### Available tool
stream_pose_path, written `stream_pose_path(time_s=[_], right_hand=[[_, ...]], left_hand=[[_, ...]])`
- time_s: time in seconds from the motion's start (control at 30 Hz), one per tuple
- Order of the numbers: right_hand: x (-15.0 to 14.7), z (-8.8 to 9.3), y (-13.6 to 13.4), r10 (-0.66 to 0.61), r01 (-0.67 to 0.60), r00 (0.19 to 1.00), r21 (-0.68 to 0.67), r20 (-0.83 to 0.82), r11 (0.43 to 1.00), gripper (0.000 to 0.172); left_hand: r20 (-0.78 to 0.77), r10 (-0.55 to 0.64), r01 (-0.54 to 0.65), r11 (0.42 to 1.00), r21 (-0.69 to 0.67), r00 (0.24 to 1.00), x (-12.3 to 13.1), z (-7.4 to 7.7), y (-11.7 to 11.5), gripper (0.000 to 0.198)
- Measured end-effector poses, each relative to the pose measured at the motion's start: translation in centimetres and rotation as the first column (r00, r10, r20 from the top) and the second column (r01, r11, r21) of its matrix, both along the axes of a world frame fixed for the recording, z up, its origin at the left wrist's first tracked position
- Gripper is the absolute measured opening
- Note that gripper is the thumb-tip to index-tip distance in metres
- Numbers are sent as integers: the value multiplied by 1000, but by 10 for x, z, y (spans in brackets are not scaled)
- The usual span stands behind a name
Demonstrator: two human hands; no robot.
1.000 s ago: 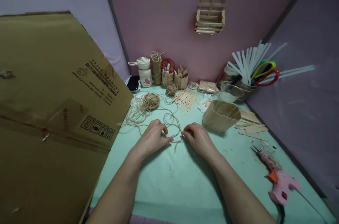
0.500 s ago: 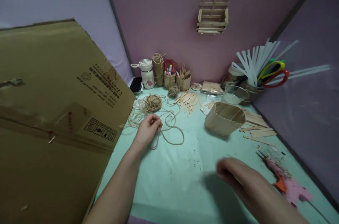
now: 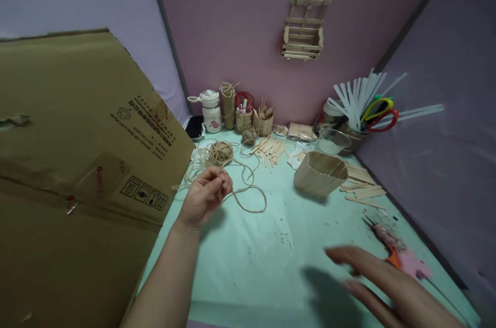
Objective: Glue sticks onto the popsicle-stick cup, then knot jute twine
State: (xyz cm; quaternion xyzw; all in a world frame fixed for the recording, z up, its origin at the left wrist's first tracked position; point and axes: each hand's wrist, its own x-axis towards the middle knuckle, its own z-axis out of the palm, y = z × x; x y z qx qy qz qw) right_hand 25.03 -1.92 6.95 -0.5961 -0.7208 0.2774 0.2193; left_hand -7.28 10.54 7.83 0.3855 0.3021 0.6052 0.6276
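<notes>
My left hand (image 3: 207, 193) is closed in a pinch on the jute twine (image 3: 248, 210), at the left of the table. From there the twine loops over the cloth and back to a loose tangle around a twine ball (image 3: 220, 154). My right hand (image 3: 372, 276), partly blurred, hovers above the front right of the table with its fingers apart and nothing seen between them. Nearest to it lies a pink glue gun (image 3: 408, 261) with an orange trigger. Beyond stands a cup-like holder made of craft sticks (image 3: 320, 178).
A large cardboard box (image 3: 85, 173) walls off the left side. Craft sticks (image 3: 271, 150) lie scattered at the back, near a white bottle (image 3: 211, 113). Scissors (image 3: 383, 116) and white glue sticks (image 3: 354, 98) stand in a pot at right. A stick-built rack (image 3: 303, 41) hangs behind.
My left hand has lifted a little and turned, still pinching the twine. My right hand has opened its fingers and shifted slightly to the right. The camera view has moved slightly.
</notes>
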Motion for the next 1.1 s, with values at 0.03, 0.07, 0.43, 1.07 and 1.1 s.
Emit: stream_pose_path(time_s=[0.03, 0.07, 0.43, 1.07, 1.1], right_hand=[[-22, -2, 24, 21, -21, 1000, 5, -22, 1000, 34], [-44, -5, 47, 52, -51, 997, 19, -54, 999, 37], [-150, -56, 110, 60, -54, 998, 369, -6, 928, 22], [-83, 1, 131, -69, 107, 854, 45, -515, 993, 20], [-81, -1, 132, -65, 90, 859, 24, -509, 996, 20]], left_hand=[[34, -28, 28, 1000, 8, 999, -2, 0, -1, 29], [65, -52, 51, 999, 19, 996, -5, 1, -2, 31], [249, -186, 166, 981, 99, 950, -8, -6, 3, 25], [-701, 700, 5, 707, 707, 139, 41, 6, 14, 31], [-707, 673, 137, 696, 704, 217, 47, 7, 15, 28]])
